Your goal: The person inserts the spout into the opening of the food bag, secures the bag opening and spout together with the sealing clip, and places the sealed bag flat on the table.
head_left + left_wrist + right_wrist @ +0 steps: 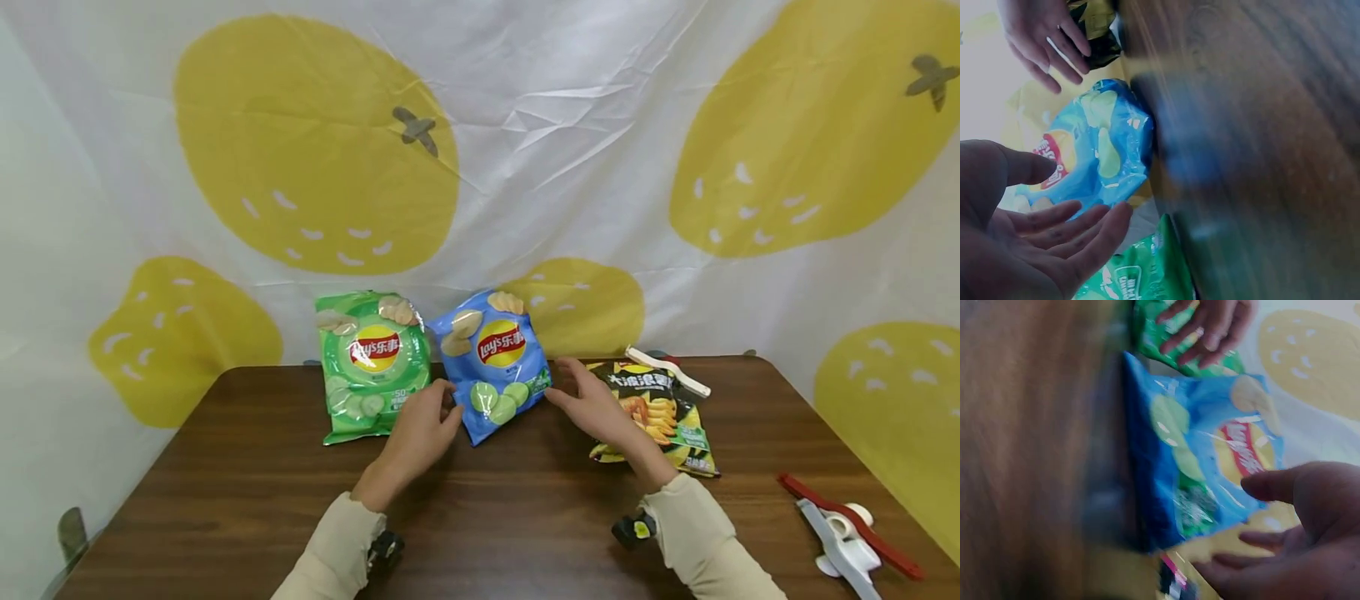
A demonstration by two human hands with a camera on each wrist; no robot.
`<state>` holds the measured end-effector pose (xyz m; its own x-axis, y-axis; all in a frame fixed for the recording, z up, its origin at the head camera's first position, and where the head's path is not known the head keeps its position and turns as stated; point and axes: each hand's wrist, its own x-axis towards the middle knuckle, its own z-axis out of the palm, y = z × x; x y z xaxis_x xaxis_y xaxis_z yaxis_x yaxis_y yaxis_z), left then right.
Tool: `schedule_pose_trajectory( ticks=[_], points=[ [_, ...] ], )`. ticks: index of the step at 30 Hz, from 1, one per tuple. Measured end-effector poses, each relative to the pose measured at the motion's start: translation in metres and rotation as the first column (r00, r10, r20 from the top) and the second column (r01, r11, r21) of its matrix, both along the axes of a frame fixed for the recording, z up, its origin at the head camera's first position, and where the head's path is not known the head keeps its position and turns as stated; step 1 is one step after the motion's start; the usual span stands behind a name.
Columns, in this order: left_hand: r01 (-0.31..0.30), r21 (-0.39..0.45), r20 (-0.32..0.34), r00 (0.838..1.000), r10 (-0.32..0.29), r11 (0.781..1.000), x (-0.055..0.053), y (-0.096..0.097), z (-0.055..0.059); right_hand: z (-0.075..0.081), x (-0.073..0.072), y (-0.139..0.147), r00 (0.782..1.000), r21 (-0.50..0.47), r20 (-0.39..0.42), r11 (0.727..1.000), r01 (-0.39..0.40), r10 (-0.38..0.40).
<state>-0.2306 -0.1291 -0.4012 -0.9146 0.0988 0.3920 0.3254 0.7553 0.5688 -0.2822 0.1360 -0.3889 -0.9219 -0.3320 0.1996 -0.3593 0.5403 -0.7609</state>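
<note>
A blue bag of Lay's chips (498,354) leans tilted at the back of the table, against the patterned cloth. My left hand (423,425) is at its lower left edge, between it and a green bag of Lay's chips (375,367). In the left wrist view, the fingers (1085,240) of this hand are spread and relaxed beside the blue bag. On the other side, my right hand (596,408) reaches to the lower right edge, thumb and fingers apart. Behind that hand lies a black and yellow chip bag (660,408), partly covered by the wrist.
A white bag clip (667,371) lies on top of the black and yellow bag. At the table's right front are a red clip (851,521), a grey clip (836,546) and white clip parts (855,554). A lemon-patterned cloth (525,167) hangs behind the wooden table (517,517).
</note>
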Motion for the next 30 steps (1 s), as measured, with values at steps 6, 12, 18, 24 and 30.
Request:
schedule_pose_trajectory(
  ticks=[6, 12, 18, 24, 30],
  points=[
    [0.065, 0.061, 0.235, 0.969, -0.077, 0.996, 0.000, 0.000, -0.003, -0.016, -0.006, -0.013, 0.999, -0.007, 0.010, 0.999, 0.053, -0.053],
    [0.111, 0.117, 0.310, 0.940, -0.142, 0.987, 0.001, -0.002, -0.005, -0.025, -0.007, -0.019, 0.998, -0.067, 0.059, 0.998, -0.009, 0.013],
    [0.153, 0.161, 0.280, 0.940, -0.194, 0.975, 0.002, -0.005, -0.009, -0.026, -0.004, -0.024, 1.000, -0.089, 0.013, 0.996, -0.011, 0.012],
    [0.140, 0.195, 0.272, 0.943, -0.191, 0.971, 0.000, -0.006, -0.013, -0.024, -0.001, -0.024, 0.998, 0.003, 0.009, 0.998, 0.067, -0.067],
    [0.067, 0.228, 0.321, 0.937, -0.140, 0.971, -0.002, -0.006, -0.014, -0.021, 0.000, -0.026, 0.995, 0.019, -0.008, 0.994, 0.104, -0.104]
  ],
)
